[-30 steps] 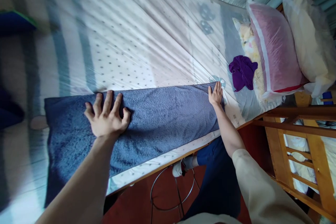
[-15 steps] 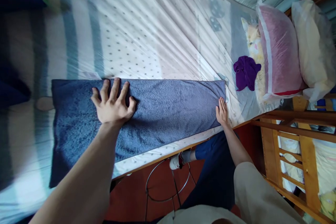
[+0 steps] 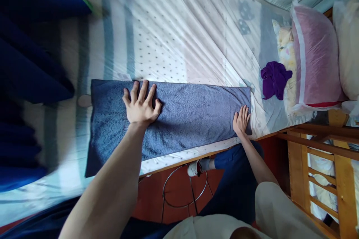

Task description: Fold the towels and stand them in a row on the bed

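Note:
A blue-grey towel lies stretched out as a long strip on the bed, near its front edge. My left hand rests flat on the towel's left half, fingers spread toward its far edge. Nearer the right end, my right hand is also laid on the towel, fingers extended and slightly apart. Small wrinkles run across the cloth beside that hand. Neither hand grasps anything. My left forearm covers part of the towel's near edge.
Dark blue cloth lies at the left. A crumpled purple cloth sits before a pink pillow in clear wrapping. The striped, dotted sheet has creases. Below are a metal-framed stool and a wooden bed frame.
The view has swung left, so the bed and towel appear farther right and more dark blue cloth shows. My right hand has shifted slightly inward from the towel's end, its fingers more spread.

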`<state>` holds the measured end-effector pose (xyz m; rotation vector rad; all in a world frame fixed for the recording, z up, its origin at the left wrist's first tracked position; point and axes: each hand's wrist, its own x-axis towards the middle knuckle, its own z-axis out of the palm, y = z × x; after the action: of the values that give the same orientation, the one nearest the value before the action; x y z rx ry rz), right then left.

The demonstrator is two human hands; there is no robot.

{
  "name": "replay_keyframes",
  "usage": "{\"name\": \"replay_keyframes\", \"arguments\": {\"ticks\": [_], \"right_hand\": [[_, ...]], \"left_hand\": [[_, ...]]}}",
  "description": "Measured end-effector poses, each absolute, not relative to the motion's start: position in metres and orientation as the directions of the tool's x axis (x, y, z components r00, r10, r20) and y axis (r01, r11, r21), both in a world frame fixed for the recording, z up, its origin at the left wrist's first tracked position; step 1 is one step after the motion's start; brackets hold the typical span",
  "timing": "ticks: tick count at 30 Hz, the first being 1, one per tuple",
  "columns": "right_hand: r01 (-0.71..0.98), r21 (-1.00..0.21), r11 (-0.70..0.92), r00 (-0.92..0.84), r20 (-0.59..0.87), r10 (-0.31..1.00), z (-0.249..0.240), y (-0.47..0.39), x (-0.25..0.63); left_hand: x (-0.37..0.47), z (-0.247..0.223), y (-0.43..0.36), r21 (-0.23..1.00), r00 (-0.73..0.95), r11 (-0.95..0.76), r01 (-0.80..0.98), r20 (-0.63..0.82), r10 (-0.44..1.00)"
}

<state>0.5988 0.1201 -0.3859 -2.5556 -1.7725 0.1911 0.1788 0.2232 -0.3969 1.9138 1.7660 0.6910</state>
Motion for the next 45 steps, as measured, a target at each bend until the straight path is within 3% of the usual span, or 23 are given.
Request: {"name": "replay_keyframes", "arguments": {"ticks": [2, 6, 9, 20, 27, 35, 41, 45], "right_hand": [[0.914, -0.14, -0.381, 0.374, -0.078, 0.924, -0.386, 0.11, 0.554], [0.948, -0.218, -0.231, 0.203, -0.143, 0.969, -0.389, 0.072, 0.455], [0.942, -0.228, -0.245, 0.209, -0.172, 0.963, -0.39, 0.051, 0.415], [0.935, -0.26, -0.241, 0.224, -0.095, 0.97, -0.4, 0.046, 0.416], [0.879, -0.419, -0.228, 0.248, -0.008, 0.969, -0.399, 0.051, 0.418], [0.861, -0.479, -0.173, 0.247, 0.095, 0.964, -0.404, 0.054, 0.42], [0.839, -0.53, -0.126, 0.22, 0.118, 0.968, -0.399, 0.057, 0.432], [0.768, -0.636, -0.073, 0.177, 0.101, 0.979, -0.397, 0.032, 0.446]], "left_hand": [[0.179, -0.397, 0.223, 0.642, 0.055, -0.08, 0.762, 0.058, 0.997], [0.18, -0.396, 0.223, 0.595, 0.063, -0.101, 0.797, 0.084, 0.994], [0.181, -0.393, 0.222, 0.576, 0.071, -0.108, 0.81, 0.086, 0.994], [0.189, -0.384, 0.224, 0.535, 0.056, -0.079, 0.841, 0.059, 0.997], [0.183, -0.379, 0.166, 0.436, 0.094, -0.074, 0.897, -0.025, 0.995], [0.129, -0.405, 0.006, 0.313, -0.237, 0.248, 0.917, -0.073, 0.969], [0.114, -0.405, -0.002, 0.337, -0.392, 0.39, 0.857, -0.067, 0.918], [0.119, -0.4, -0.001, 0.362, -0.472, 0.477, 0.801, -0.109, 0.875]]}}
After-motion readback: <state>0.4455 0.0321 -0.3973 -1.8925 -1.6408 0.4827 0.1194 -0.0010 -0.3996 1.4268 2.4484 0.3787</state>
